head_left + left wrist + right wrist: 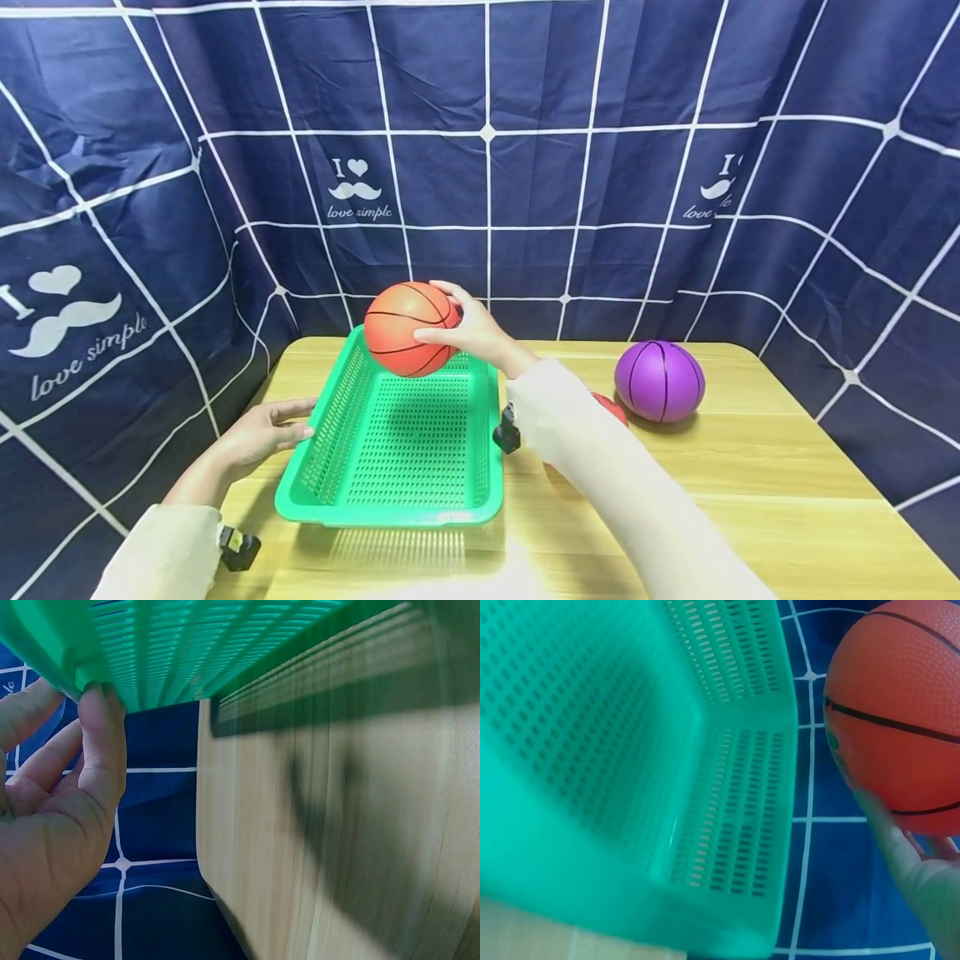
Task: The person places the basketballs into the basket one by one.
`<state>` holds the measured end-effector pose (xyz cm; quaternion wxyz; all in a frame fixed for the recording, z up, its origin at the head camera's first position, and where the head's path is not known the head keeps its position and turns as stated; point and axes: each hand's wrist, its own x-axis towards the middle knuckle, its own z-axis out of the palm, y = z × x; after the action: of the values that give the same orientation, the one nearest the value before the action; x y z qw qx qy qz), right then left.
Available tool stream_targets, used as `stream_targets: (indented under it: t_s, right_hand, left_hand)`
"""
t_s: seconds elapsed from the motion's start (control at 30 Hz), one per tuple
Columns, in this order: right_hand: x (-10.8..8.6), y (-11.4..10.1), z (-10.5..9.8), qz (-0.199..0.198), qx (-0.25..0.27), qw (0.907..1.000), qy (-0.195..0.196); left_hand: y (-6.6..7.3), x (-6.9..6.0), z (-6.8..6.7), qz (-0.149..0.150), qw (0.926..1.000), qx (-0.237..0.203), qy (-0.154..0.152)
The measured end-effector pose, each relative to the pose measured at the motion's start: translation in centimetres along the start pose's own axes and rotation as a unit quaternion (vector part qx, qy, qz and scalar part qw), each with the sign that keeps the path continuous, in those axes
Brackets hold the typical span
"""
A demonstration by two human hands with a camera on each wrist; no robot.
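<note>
A small orange basketball is held up over the far part of a green plastic basket. My right hand grips the ball from its right side, thumb in front and fingers behind. In the right wrist view, the same orange ball hangs beside the basket wall, with the right hand under it. My left hand is at the basket's left rim. The left wrist view has the left hand pinching that rim between thumb and fingers. No ball shows inside the basket.
A purple ball rests on the wooden table at the right. Beside it, a red ball is mostly hidden by my right forearm. A dark blue curtain with white lines surrounds the table at the back and sides.
</note>
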<state>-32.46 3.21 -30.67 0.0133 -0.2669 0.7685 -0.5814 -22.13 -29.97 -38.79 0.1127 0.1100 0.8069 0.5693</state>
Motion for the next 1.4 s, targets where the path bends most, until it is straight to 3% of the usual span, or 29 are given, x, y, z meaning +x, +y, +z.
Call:
stream_targets:
  t_s: [0.33, 0.6, 1.4]
  right_hand:
    - [0.9, 0.6, 3.5, 0.050, 0.018, 0.9984, 0.017]
    - [1.3, 1.4, 5.4, 0.070, -0.026, 0.9952, 0.063]
    - [-0.1, 5.0, 7.3, 0.135, -0.094, 0.9842, 0.065]
  left_hand:
    - [-0.3, -0.2, 0.0, -0.001, 1.0000, 0.005, 0.000]
    - [-0.3, -0.3, -0.2, -0.004, 1.0000, 0.004, 0.003]
    - [-0.2, 0.0, 0.1, -0.001, 0.9998, 0.016, 0.007]
